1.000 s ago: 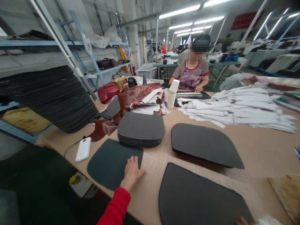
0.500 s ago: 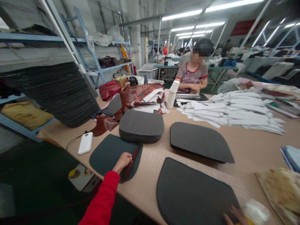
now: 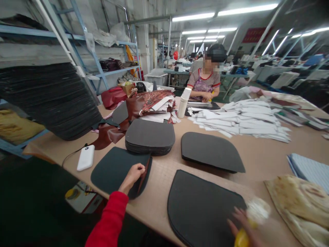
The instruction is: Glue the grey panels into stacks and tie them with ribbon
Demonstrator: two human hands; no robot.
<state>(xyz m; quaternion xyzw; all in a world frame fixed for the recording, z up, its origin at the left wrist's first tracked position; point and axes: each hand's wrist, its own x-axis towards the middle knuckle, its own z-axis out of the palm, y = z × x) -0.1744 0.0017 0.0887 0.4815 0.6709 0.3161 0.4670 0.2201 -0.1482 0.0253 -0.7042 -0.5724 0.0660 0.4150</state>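
Note:
My left hand (image 3: 134, 174) pinches the right edge of a dark green leather-like piece (image 3: 110, 171) at the table's front edge. That edge is lifted and folded back, and its reddish-brown underside shows. Low on the right, my right hand (image 3: 243, 223) is smeared by motion above the corner of a large black rounded panel (image 3: 200, 206). It holds a yellow thing (image 3: 241, 237); a whitish, blurred head (image 3: 257, 210) shows beside the fingers, its kind unclear. Behind lie a stack of dark grey rounded panels (image 3: 150, 133) and another dark panel stack (image 3: 210, 151).
A white power bank (image 3: 86, 157) with a cable lies at left, near a tall black stack (image 3: 46, 99). White strips (image 3: 239, 120), a cream bottle (image 3: 183, 104) and brown scraps (image 3: 110, 133) cover the back. A beige cloth bundle (image 3: 300, 202) sits right. A co-worker (image 3: 205, 80) works opposite.
The view has shifted slightly, moving the scene left. My right hand has come further into view with the yellow thing. My left hand keeps its pinch, and the lifted edge stands more upright.

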